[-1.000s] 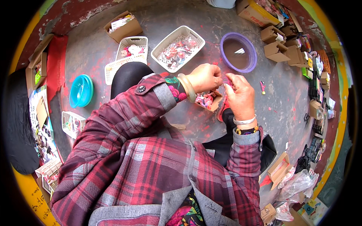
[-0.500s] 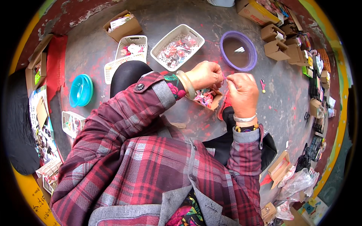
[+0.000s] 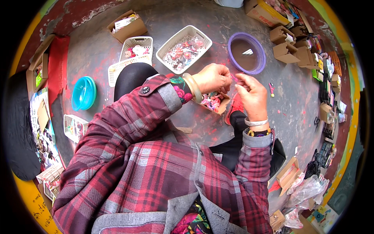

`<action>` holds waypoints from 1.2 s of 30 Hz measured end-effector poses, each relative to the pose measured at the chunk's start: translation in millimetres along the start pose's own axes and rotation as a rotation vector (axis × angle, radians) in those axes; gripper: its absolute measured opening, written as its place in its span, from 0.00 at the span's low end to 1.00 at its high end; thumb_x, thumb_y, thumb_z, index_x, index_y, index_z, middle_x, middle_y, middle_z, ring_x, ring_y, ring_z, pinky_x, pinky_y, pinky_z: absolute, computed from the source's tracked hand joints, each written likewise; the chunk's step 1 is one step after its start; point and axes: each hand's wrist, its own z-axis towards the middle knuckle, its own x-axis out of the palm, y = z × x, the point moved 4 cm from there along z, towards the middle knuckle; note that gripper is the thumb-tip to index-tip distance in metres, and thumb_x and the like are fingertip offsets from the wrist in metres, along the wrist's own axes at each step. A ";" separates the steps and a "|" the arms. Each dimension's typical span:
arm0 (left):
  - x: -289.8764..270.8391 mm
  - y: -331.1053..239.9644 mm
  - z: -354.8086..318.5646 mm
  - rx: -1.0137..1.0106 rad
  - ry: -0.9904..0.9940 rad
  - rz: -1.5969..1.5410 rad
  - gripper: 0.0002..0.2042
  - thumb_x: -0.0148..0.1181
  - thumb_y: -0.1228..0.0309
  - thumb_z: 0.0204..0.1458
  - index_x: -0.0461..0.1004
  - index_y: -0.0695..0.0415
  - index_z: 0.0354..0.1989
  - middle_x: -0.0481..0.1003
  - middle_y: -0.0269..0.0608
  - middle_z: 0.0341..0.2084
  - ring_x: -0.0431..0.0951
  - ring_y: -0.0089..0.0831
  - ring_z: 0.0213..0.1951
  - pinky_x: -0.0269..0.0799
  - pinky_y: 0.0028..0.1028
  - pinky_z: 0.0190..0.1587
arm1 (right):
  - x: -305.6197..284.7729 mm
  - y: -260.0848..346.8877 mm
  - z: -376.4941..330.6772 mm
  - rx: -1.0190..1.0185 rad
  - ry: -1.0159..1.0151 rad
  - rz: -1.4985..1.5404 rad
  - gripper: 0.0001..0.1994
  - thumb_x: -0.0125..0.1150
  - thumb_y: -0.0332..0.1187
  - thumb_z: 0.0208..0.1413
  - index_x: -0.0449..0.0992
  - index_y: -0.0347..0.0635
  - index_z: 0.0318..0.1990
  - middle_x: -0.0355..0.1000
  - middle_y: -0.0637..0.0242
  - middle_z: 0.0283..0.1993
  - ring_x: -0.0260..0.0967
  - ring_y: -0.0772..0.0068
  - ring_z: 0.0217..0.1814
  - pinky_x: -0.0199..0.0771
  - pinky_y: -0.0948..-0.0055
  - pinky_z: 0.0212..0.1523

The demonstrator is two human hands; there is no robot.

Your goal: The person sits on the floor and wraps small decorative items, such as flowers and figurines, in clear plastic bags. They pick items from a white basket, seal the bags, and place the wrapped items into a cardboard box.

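Over a small cardboard box point(image 3: 222, 108) of pink, red and white pieces, my two hands are close together in front of me. My left hand point(image 3: 213, 79) is closed, its fingers pinching a small, thin pink thing point(image 3: 233, 77) too little to make out. Just to its right, my right hand point(image 3: 253, 95) has its thumb and forefinger apart, fingertips beside the pink thing. Beyond the hands stands a white plastic basket point(image 3: 160, 54) with small bagged red and white pieces. A purple basin point(image 3: 263, 64) of dark water is to its right.
On the left are white baskets point(image 3: 112, 74), a cardboard box point(image 3: 136, 29) and teal bowls point(image 3: 83, 93). A small pink-handled tool point(image 3: 271, 89) lies on the floor to the right. Cardboard boxes point(image 3: 285, 52) line the right wall, with plastic bags point(image 3: 307, 191) nearer.
My right thumb and forefinger have come apart from their pinch, and that hand has shifted slightly right. My left hand stays nearly where it was, still closed.
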 end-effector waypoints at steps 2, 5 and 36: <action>-1.5 0.8 1.2 -0.002 -0.011 -0.002 0.06 0.51 0.72 0.54 0.69 0.60 0.28 0.73 0.35 0.24 0.74 0.22 0.29 0.71 0.21 0.33 | -7.2 2.2 1.6 0.023 -0.044 0.125 0.11 0.57 0.19 0.44 0.75 0.36 0.38 0.71 0.66 0.36 0.68 0.79 0.34 0.70 0.80 0.35; -1.6 2.2 3.5 0.034 0.001 -0.036 0.05 0.51 0.72 0.54 0.69 0.59 0.28 0.73 0.35 0.24 0.74 0.22 0.29 0.70 0.21 0.34 | -20.2 -1.1 5.2 0.021 -0.140 0.164 0.12 0.59 0.19 0.44 0.74 0.34 0.39 0.70 0.70 0.37 0.67 0.83 0.36 0.69 0.82 0.34; 4.6 8.9 6.9 0.099 0.083 -0.076 0.04 0.52 0.74 0.54 0.69 0.62 0.31 0.72 0.35 0.27 0.76 0.26 0.32 0.74 0.25 0.39 | -19.7 -6.7 2.3 0.515 0.117 0.337 0.15 0.61 0.31 0.47 0.72 0.32 0.42 0.72 0.71 0.30 0.65 0.84 0.27 0.64 0.82 0.27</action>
